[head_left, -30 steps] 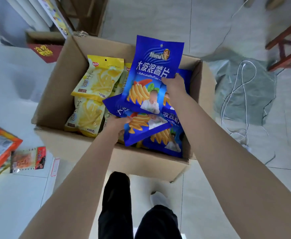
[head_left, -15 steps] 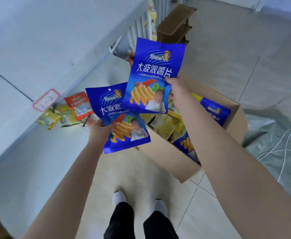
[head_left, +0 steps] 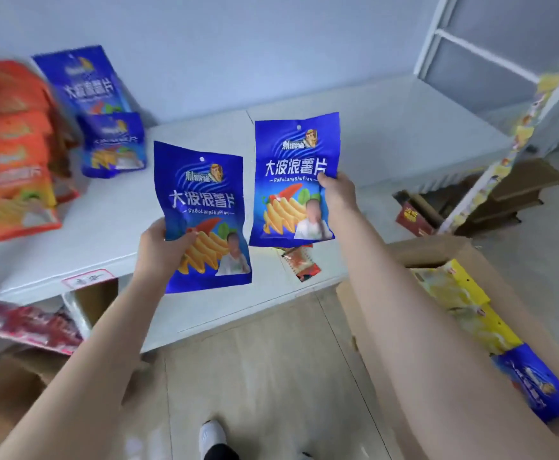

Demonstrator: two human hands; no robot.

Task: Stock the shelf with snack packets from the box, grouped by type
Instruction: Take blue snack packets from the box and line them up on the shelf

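Note:
My left hand (head_left: 162, 250) grips a blue chip packet (head_left: 205, 207) by its lower left edge. My right hand (head_left: 336, 190) pinches a second blue chip packet (head_left: 291, 167) at its right edge. Both packets hang upright over the white shelf (head_left: 387, 134). Two more blue packets (head_left: 105, 111) stand at the shelf's back left, beside several orange packets (head_left: 12, 151). The cardboard box (head_left: 437, 250) is at lower right, with yellow packets (head_left: 460, 313) and a blue packet (head_left: 536, 383) inside.
A small red sachet (head_left: 301, 263) lies near the shelf's front edge. A red label (head_left: 89, 278) is stuck on the shelf lip. Red packets (head_left: 22, 323) sit on a lower level at left. A white rack (head_left: 470, 44) and brown cartons (head_left: 503, 194) stand at right.
My view has turned from the box to the shelf. Both hands have carried their blue packets out of the box and now hold them over the shelf surface.

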